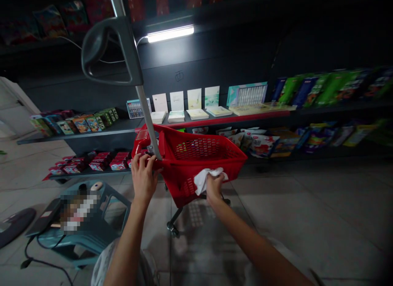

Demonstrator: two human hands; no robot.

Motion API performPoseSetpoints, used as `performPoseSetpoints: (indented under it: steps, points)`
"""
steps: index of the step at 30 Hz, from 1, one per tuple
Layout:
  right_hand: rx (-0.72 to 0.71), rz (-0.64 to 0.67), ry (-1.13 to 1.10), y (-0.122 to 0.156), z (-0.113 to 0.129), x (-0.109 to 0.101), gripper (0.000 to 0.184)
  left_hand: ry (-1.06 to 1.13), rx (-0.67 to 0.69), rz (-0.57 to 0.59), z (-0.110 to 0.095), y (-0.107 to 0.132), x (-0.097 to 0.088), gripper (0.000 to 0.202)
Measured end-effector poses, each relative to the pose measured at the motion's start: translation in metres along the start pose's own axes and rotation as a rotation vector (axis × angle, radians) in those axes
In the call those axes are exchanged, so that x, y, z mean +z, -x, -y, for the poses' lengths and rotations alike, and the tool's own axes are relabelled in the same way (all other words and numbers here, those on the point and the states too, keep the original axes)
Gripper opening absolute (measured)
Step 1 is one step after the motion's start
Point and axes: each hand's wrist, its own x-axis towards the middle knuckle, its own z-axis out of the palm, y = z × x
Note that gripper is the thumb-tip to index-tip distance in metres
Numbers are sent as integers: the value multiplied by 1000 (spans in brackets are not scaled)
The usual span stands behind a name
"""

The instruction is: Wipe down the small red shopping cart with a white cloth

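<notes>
A red plastic shopping trolley basket (196,155) with a perforated mesh wall stands on small castors, and its long grey pull handle (112,50) rises to the upper left. My left hand (143,179) grips the near corner of the basket's rim, just below the handle pole. My right hand (214,188) holds a crumpled white cloth (205,180) pressed against the basket's outer wall. Part of the basket's underside is hidden behind my hands.
Dark shop shelves (233,118) with cards, books and colourful packets run along the back. A teal plastic stool (92,237) stands to the left, holding a blurred object and a cable. Tiled floor (307,212) extends to the right.
</notes>
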Motion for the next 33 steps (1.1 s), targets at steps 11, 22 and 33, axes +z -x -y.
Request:
performPoseSetpoints:
  steps: [11,22,33]
  points:
    - [-573,307,-44,52,104,23,30,22,-34,19,-13,5,8,44]
    - [-676,441,157,21,32,-1,37,79,-54,47,5,-5,20,44]
    - [365,-319,-124,-42,-16,-39,48,106,10,-51,-5,-1,32,43]
